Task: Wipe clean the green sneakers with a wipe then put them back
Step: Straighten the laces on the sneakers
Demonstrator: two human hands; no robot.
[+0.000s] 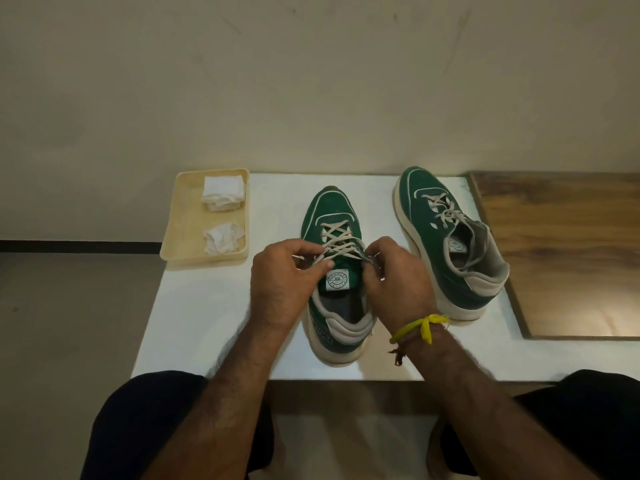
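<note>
Over the suede green sneaker (330, 216), both hands' (282, 278) fingers (372, 271) pinching flat cotton laces (337, 239).

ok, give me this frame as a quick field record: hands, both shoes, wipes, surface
left hand: pinches a lace end of the near sneaker
right hand: pinches the lace on the other side, same grip
near sneaker: upright on the white mat, toe pointing away
far sneaker: to its right, upright, untouched, laces loose
tray: beige, at the mat's left edge
folded wipes: stacked at the tray's far end
crumpled wipe: in the tray, near end
white mat: covers the table's left part
</note>
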